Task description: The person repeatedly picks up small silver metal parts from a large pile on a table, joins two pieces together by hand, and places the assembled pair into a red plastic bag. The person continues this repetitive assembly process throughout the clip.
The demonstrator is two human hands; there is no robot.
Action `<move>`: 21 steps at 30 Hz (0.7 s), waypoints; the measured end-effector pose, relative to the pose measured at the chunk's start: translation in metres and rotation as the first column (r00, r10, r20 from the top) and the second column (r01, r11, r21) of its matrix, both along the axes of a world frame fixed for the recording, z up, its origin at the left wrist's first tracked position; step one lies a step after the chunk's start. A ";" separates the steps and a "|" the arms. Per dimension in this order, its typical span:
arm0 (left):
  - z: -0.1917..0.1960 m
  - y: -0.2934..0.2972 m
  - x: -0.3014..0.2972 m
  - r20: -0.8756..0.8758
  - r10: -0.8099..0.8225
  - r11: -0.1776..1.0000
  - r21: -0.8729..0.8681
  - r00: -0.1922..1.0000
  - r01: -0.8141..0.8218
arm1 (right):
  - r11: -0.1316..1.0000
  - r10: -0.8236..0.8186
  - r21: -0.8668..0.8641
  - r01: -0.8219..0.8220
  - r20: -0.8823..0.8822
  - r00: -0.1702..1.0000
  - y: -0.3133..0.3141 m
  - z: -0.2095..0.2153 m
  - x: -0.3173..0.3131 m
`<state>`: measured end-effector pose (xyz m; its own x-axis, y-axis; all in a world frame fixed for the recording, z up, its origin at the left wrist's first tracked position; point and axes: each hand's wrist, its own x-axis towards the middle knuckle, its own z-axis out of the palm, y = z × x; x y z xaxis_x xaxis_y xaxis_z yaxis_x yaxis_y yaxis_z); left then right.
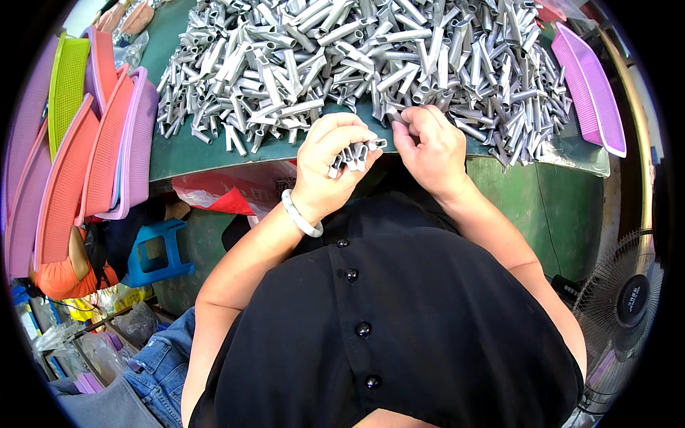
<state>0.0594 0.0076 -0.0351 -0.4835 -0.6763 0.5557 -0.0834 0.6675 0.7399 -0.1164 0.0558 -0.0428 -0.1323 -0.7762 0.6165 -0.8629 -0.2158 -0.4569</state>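
My left hand (325, 167), with a pale bangle (301, 217) on its wrist, is closed around a small bundle of silver metal tube pieces (349, 158). Their open, flattened ends show between thumb and fingers. To its right, my right hand (437, 153) has thumb and fingers bent together at the near edge of a large pile of similar tube pieces (357, 53). A grey piece lies by its fingertips, but whether they grip it is hard to make out. The pile spreads across the green table (187, 153).
Pink, purple and lime plastic baskets (68, 189) stand stacked at left; a purple basket (589, 93) is at right. A blue stool (160, 250) and an orange-clad person (61, 278) are lower left. A black fan (621, 299) stands lower right. Red-and-white sacking (228, 189) lies under the table edge.
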 end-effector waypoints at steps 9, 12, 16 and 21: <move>-0.015 0.000 -0.003 -0.206 -0.041 0.872 0.470 0.978 0.135 | 0.979 0.198 -0.008 -0.206 0.313 0.929 0.009 0.005 -0.002; -0.002 0.004 -0.004 -0.140 -0.035 0.877 0.470 0.990 0.098 | 0.951 0.301 -0.051 -0.304 0.361 0.883 0.009 0.007 -0.004; 0.005 0.005 -0.005 -0.105 -0.083 0.917 0.382 0.991 0.117 | 0.923 0.373 -0.060 -0.381 0.391 0.842 0.010 0.009 -0.004; 0.010 -0.001 -0.003 -0.039 -0.059 0.984 0.166 0.998 0.064 | 0.898 0.423 -0.048 -0.438 0.370 0.827 0.008 0.010 -0.007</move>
<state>0.0562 0.0064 -0.0250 -0.5098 -0.7308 0.4540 -0.0187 0.5370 0.8434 -0.1236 0.0642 -0.0332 0.0131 -0.8284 0.5599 -0.4580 -0.5028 -0.7331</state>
